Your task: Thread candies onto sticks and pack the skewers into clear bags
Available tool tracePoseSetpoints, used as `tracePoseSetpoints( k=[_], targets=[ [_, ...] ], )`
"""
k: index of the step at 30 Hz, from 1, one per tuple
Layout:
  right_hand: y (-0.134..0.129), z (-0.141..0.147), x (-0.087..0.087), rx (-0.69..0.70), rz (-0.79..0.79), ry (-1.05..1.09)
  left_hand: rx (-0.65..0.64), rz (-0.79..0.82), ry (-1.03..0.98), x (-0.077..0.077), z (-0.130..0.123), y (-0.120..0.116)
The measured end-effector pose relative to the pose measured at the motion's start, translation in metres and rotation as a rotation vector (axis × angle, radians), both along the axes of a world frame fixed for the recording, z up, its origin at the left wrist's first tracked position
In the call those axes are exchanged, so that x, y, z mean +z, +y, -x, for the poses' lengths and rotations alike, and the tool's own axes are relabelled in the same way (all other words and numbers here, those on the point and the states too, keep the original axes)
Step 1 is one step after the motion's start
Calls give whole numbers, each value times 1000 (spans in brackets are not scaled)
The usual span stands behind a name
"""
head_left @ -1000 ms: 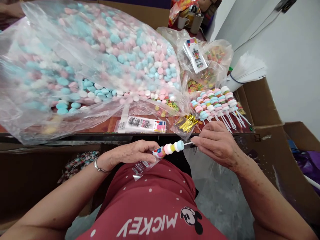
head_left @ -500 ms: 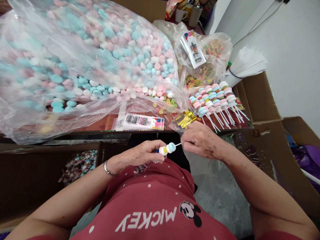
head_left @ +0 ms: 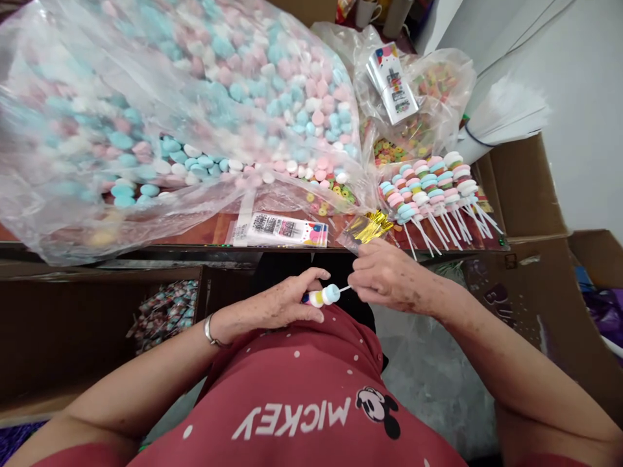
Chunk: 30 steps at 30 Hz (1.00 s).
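A marshmallow skewer (head_left: 324, 296), with blue, white and yellow pieces on a white stick, is held between my hands, just above my lap. My left hand (head_left: 282, 299) cups its far end, thumb and forefinger spread to either side. Something dark blue, perhaps printed film, shows at that end; the rest is hidden in the palm. My right hand (head_left: 387, 275) is closed on the bare stick. Just beyond it, gold twist ties (head_left: 372, 227) lie at the table edge. Printed clear bags (head_left: 289, 231) lie in a flat stack to their left.
A huge clear bag of pastel marshmallows (head_left: 219, 84) covers the left of the table. Finished skewers (head_left: 433, 185) lie in a row at right, near gummy rings (head_left: 387, 152) and another bag stack (head_left: 393, 84). A cardboard box (head_left: 168, 311) below left contains wrapped skewers.
My left thumb and forefinger have spread apart from around the marshmallows. The right hand still grips the stick. The whole view has shifted slightly.
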State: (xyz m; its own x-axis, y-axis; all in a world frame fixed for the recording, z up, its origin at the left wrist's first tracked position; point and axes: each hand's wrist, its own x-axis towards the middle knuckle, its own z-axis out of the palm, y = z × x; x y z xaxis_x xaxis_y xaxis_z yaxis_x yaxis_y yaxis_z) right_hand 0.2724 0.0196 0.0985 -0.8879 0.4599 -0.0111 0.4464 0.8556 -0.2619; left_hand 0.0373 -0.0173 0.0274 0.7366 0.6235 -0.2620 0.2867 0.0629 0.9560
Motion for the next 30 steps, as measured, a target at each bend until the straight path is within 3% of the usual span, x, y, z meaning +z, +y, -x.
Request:
tracePoseSetpoints(
  k=[5, 8, 12, 16, 25, 27, 30],
  targets=[
    [-5, 10, -18, -190, 326, -105, 4, -89, 16, 2, -9, -5],
    [-2, 2, -18, -262, 400, -21, 45, -78, 41, 9, -1, -1],
    [3, -13, -6, -196, 311, 100, -13, 23, 149, 14, 18, 6],
    [7, -14, 2, -135, 229, 104, -112, 154, 80, 13, 17, 3],
    [10, 14, -17, 16, 135, 46, 53, 286, -93, 4, -16, 2],
    [12, 12, -12, -20, 96, 99, 130, 289, -143, 7, -18, 5],
    [15, 9, -4, -182, -23, 276, 291, 303, -205, 14, -18, 9]
  ],
)
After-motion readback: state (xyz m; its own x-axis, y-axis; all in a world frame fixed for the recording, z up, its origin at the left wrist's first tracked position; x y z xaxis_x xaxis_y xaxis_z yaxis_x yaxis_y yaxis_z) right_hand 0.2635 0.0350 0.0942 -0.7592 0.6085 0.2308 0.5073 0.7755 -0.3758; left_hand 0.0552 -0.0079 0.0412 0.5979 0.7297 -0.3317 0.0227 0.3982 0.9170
